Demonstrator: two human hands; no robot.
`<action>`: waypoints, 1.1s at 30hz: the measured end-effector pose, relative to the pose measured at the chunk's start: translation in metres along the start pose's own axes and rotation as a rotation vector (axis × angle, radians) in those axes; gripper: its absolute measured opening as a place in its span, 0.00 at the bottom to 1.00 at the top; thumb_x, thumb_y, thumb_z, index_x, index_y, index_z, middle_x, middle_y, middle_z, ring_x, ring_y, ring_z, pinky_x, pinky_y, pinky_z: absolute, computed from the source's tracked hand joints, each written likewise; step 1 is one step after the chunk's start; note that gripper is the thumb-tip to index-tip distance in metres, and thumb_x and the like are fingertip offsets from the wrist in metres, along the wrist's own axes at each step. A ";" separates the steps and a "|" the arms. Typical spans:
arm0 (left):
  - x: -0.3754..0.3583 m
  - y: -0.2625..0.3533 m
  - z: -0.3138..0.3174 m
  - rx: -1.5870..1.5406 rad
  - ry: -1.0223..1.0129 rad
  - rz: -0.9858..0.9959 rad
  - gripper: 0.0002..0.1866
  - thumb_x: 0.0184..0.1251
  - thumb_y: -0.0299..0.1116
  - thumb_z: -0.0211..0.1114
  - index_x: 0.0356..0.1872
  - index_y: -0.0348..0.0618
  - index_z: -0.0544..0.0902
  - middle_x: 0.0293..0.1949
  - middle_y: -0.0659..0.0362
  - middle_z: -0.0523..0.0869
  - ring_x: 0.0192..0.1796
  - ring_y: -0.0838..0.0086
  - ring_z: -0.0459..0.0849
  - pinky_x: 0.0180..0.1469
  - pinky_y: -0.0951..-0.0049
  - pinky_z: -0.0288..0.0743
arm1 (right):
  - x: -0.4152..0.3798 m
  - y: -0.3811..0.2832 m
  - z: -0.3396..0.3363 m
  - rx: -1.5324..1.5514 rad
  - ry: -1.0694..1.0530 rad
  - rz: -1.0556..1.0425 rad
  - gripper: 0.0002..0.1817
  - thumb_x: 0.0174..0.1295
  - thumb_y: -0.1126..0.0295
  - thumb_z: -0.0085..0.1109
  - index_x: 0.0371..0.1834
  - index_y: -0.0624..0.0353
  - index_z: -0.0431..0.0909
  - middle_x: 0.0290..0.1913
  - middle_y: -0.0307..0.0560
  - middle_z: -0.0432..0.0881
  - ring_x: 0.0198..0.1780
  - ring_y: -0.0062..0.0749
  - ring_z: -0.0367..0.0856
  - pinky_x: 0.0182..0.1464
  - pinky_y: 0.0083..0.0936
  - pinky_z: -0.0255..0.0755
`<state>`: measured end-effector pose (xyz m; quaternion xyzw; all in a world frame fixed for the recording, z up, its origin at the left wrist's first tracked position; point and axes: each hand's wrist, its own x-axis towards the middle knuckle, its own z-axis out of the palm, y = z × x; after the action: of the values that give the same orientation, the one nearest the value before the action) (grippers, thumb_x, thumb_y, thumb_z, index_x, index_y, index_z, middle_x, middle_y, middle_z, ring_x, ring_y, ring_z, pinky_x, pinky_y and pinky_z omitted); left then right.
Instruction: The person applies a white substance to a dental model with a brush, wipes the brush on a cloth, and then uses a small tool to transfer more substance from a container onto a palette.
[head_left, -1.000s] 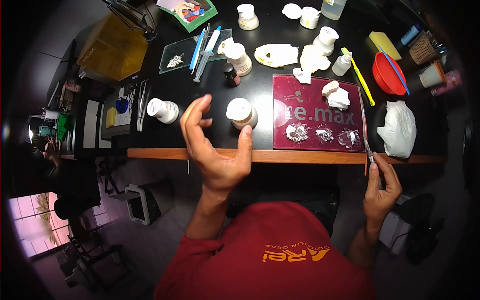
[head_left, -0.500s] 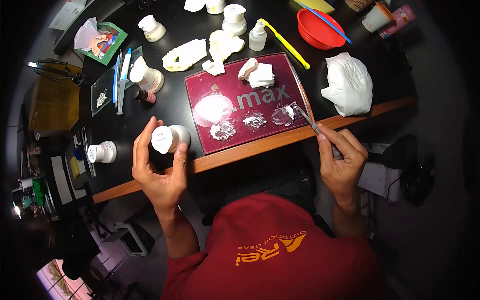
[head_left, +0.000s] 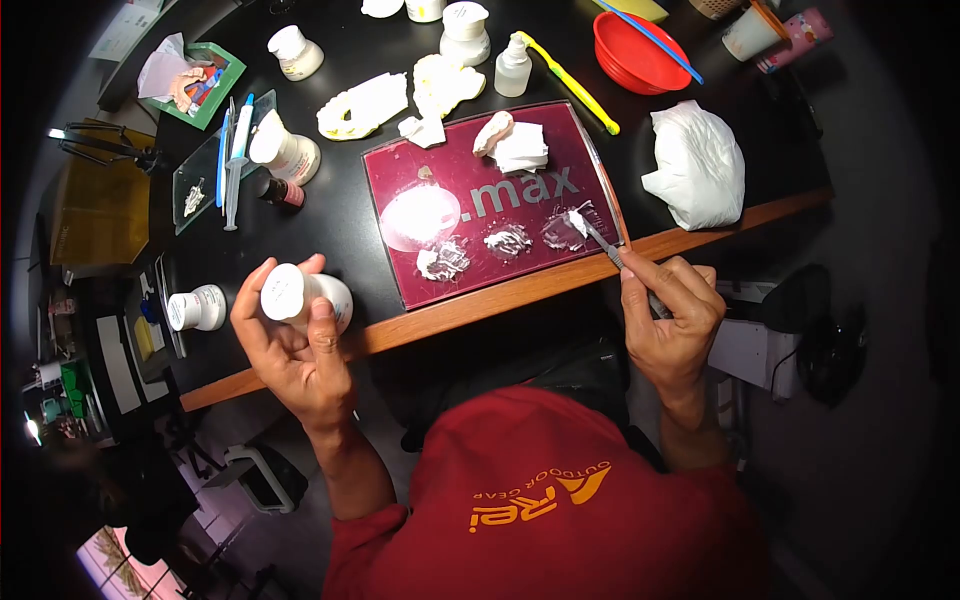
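Note:
My left hand [head_left: 305, 370] is wrapped around a small white capped jar [head_left: 322, 303], tilted at the table's front edge. The thumb lies across the jar's side. My right hand [head_left: 678, 325] pinches a slim metal spatula [head_left: 612, 252] like a pen. Its tip is at the rightmost white paste pile [head_left: 570, 228] on the maroon mixing slab [head_left: 480, 278]. A middle paste pile [head_left: 509, 240] and a left paste pile [head_left: 442, 260] lie in the same row. Behind them on the slab rests folded white tissue [head_left: 522, 150].
Another white jar [head_left: 197, 308] lies left of my left hand. Farther back are an open-topped jar [head_left: 287, 152], a dark small bottle [head_left: 281, 192], a syringe [head_left: 239, 160] and a clear dropper bottle [head_left: 513, 70]. Crumpled white tissue [head_left: 697, 165] and a red bowl [head_left: 640, 55] stand right.
My left hand has closed around the white jar and moved it left, tilting it. My right hand has shifted slightly left, bringing the spatula tip onto the right paste pile.

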<state>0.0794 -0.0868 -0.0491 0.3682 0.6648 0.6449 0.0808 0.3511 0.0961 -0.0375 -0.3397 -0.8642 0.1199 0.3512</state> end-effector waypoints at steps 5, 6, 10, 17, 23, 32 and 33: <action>0.006 0.001 0.010 -0.059 0.057 0.025 0.28 0.76 0.29 0.63 0.72 0.35 0.67 0.51 0.49 0.84 0.50 0.71 0.83 0.59 0.69 0.77 | 0.003 -0.001 0.000 0.008 -0.010 0.002 0.11 0.59 0.76 0.75 0.45 0.55 0.95 0.20 0.34 0.78 0.21 0.26 0.65 0.38 0.30 0.56; 0.007 0.003 0.012 -0.044 0.045 0.022 0.28 0.75 0.29 0.63 0.72 0.35 0.67 0.50 0.49 0.83 0.49 0.72 0.82 0.58 0.68 0.77 | 0.004 0.000 -0.001 0.042 -0.028 0.033 0.11 0.60 0.76 0.74 0.45 0.56 0.95 0.21 0.35 0.80 0.21 0.26 0.67 0.38 0.30 0.57; 0.012 0.015 0.017 -0.080 0.018 -0.027 0.32 0.67 0.33 0.62 0.71 0.31 0.70 0.48 0.51 0.83 0.47 0.72 0.81 0.56 0.68 0.76 | 0.007 0.002 -0.002 0.201 -0.048 0.140 0.08 0.61 0.75 0.73 0.43 0.56 0.94 0.23 0.38 0.84 0.22 0.29 0.74 0.39 0.28 0.62; 0.014 0.016 0.021 -0.125 -0.040 -0.054 0.36 0.64 0.44 0.61 0.69 0.28 0.75 0.47 0.50 0.83 0.48 0.68 0.83 0.56 0.68 0.77 | 0.012 0.005 -0.013 0.208 -0.053 0.160 0.08 0.61 0.75 0.73 0.43 0.58 0.93 0.28 0.42 0.89 0.26 0.30 0.81 0.40 0.28 0.66; 0.012 0.008 0.021 -0.102 -0.059 -0.057 0.36 0.63 0.43 0.62 0.68 0.29 0.76 0.47 0.50 0.83 0.49 0.68 0.83 0.57 0.68 0.76 | 0.026 0.013 -0.024 0.151 -0.161 -0.015 0.06 0.61 0.76 0.73 0.41 0.60 0.92 0.30 0.44 0.89 0.29 0.35 0.84 0.43 0.29 0.70; 0.006 0.000 0.013 -0.083 -0.037 -0.071 0.35 0.63 0.43 0.61 0.68 0.28 0.76 0.47 0.50 0.83 0.50 0.68 0.82 0.57 0.67 0.75 | 0.063 0.034 -0.041 0.329 -0.354 -0.048 0.04 0.64 0.81 0.73 0.40 0.67 0.88 0.35 0.51 0.90 0.35 0.34 0.90 0.38 0.25 0.79; 0.005 -0.001 0.013 -0.076 -0.033 -0.072 0.35 0.63 0.43 0.61 0.68 0.28 0.76 0.46 0.50 0.83 0.50 0.68 0.82 0.57 0.67 0.75 | 0.061 0.035 -0.040 0.344 -0.376 -0.083 0.04 0.64 0.81 0.73 0.40 0.67 0.88 0.35 0.51 0.90 0.35 0.33 0.90 0.38 0.25 0.80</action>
<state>0.0826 -0.0736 -0.0503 0.3516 0.6511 0.6602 0.1288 0.3639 0.1620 0.0079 -0.2109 -0.8945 0.3116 0.2416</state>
